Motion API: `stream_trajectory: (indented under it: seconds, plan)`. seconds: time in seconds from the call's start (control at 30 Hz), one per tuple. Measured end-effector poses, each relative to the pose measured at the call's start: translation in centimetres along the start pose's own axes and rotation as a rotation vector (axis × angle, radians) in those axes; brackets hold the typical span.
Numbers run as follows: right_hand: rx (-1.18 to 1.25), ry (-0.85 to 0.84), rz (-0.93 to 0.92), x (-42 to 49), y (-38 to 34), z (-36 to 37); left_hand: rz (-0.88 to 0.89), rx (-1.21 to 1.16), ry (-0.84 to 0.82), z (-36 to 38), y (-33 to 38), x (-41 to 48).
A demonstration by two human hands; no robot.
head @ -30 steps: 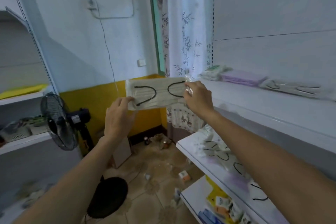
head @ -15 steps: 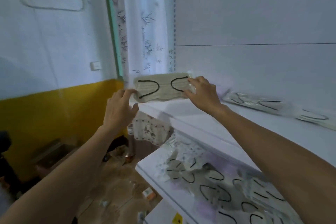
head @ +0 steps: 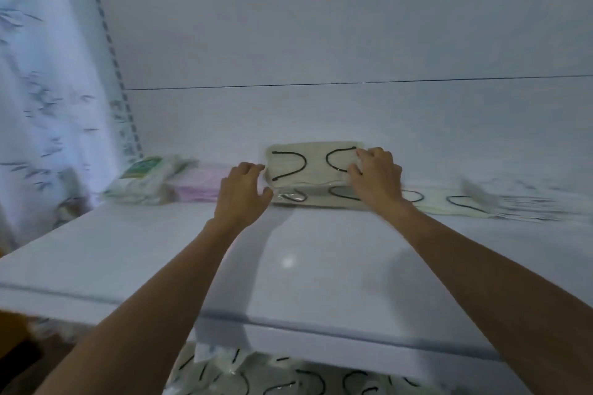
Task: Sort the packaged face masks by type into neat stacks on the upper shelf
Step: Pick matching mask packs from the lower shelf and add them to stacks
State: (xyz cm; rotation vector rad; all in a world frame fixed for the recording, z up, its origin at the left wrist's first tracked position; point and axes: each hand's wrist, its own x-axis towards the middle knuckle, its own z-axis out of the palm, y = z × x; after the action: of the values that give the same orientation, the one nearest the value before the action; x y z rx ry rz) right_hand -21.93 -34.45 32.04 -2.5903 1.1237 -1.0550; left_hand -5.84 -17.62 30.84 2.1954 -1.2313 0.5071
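We are holding a packaged mask [head: 308, 161], beige with two black ear loops, a little above centre of the frame, over the back of the upper shelf [head: 288, 266]. Our right hand [head: 376, 179] is gripping its right end, the fingers curling over the top of the wrapper by the right loop and the thumb pressing in from the side. Our left hand [head: 243, 199] is sitting at the pack's left edge with its fingers loosely curled and the thumb spread below. We cannot tell whether it is pinching the wrapper or only touching it. The pack is tilting, its near edge lower than its far edge, which is lying close to the white back panel [head: 321, 42].

Directly under it, a stack of like masks [head: 321, 199] is lying flat on the shelf, its black loops showing between our two hands. To the right of centre, further beige masks [head: 455, 204] with black loops are lying in a row, blurring toward the right edge of the frame. To the left of our left hand, a lilac stack [head: 199, 186] is sitting beside green-labelled packs [head: 144, 175], which are leaning near the end of the shelf at middle left.

A white curtain [head: 41, 106] with a grey leaf print is hanging along the left edge. At the bottom of the frame, below the shelf's front lip, loose masks [head: 288, 378] with black loops are lying in a jumble.
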Motion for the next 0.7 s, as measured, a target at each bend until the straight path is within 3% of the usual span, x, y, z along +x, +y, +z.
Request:
stream_trajectory:
  seconds: [0.2, 0.4, 0.57, 0.7]
  plan:
    - [-0.141, -0.049, 0.143, -0.6, 1.4, 2.0, 0.015, 0.054, -0.093, 4.3, 0.1, 2.0]
    - [-0.188, -0.299, 0.150, -0.8, 0.9, 3.9, -0.050, 0.094, -0.105, 5.7, -1.4, 1.9]
    - [-0.264, -0.316, 0.156, -1.7, 0.2, 4.4, -0.030, 0.191, -0.069, 5.7, -1.1, 2.0]
    - [-0.368, -0.202, 0.109, -1.4, 0.0, 4.2, 0.033, 0.146, 0.016, 5.8, -1.0, 1.9]
